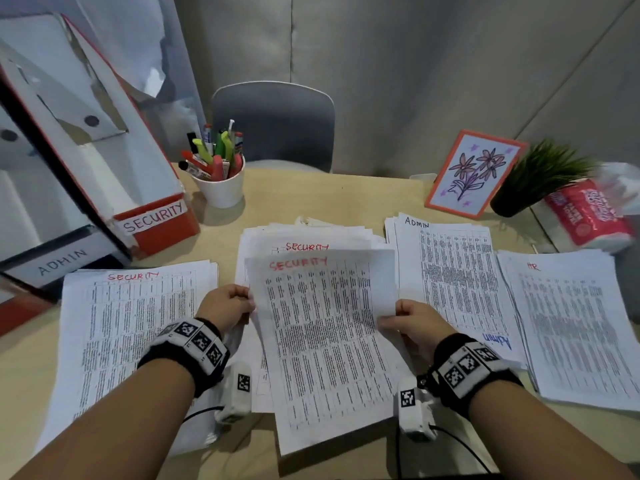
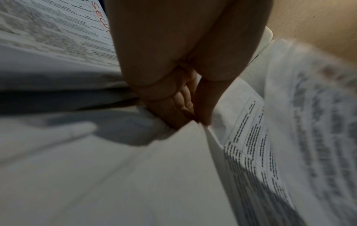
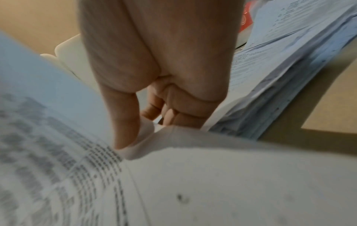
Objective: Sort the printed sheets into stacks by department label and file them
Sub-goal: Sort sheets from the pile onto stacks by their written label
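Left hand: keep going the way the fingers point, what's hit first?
Probably nothing new: the left hand already pinches the held SECURITY sheet at its left edge. Further on, likely the right hand; depth unclear.

Office desk point(image 1: 311, 199) — labelled file boxes point(image 1: 152, 216), pen cup point(image 1: 221, 188), printed sheets point(image 1: 457, 271) stacked by department, chair point(image 1: 273, 123) drawn up — partition behind.

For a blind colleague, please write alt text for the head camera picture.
Both hands, left hand and right hand, hold a printed sheet headed SECURITY over a desk. Sorted stacks lie around it: SECURITY stack left, ADMIN stack and HR stack right.
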{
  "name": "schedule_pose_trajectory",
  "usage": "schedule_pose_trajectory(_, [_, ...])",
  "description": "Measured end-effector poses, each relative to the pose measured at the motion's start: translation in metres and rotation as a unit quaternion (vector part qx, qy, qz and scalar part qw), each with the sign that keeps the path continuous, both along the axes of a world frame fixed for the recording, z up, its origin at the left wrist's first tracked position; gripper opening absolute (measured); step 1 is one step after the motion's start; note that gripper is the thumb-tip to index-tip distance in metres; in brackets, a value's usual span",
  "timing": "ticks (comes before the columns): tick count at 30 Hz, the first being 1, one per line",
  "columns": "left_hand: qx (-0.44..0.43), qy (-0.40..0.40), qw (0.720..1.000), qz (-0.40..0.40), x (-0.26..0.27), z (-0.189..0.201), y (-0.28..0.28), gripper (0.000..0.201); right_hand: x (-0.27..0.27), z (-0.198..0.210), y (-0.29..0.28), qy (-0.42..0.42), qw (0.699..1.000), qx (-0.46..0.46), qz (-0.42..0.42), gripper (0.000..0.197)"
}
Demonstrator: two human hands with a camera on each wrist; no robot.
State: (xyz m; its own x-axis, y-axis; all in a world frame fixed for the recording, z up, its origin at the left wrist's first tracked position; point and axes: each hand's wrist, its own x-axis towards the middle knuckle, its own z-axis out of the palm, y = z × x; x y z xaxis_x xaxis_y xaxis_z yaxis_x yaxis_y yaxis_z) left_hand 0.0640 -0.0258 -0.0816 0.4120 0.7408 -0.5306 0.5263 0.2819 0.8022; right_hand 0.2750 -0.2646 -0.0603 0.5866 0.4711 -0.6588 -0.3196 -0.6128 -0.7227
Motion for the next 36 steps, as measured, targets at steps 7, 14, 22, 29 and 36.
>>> schedule_pose_trajectory(7, [-0.061,-0.066,0.996,0.002,-0.009,0.001,-0.002,0.019,-0.009,-0.019,0.008,-0.011,0.997,-0.013,-0.078,0.015])
schedule_pose_trajectory(14, [-0.079,-0.094,0.992,-0.015,-0.012,0.01,-0.002,0.025,-0.02,-0.008,0.012,-0.06,0.998,-0.005,-0.031,0.018])
schedule_pose_trajectory(22, [-0.095,-0.083,0.992,-0.012,-0.015,0.021,-0.007,0.026,-0.028,-0.015,0.01,0.021,0.996,0.039,-0.083,0.017])
schedule_pose_trajectory(29, [-0.064,-0.045,0.996,0.047,-0.016,0.015,-0.002,0.014,-0.032,-0.006,0.003,0.014,0.996,0.071,-0.049,0.022])
schedule_pose_trajectory(36, [0.077,0.144,0.984,-0.071,-0.007,0.009,0.002,0.047,-0.026,-0.016,0.003,0.068,0.991,0.094,-0.065,0.022])
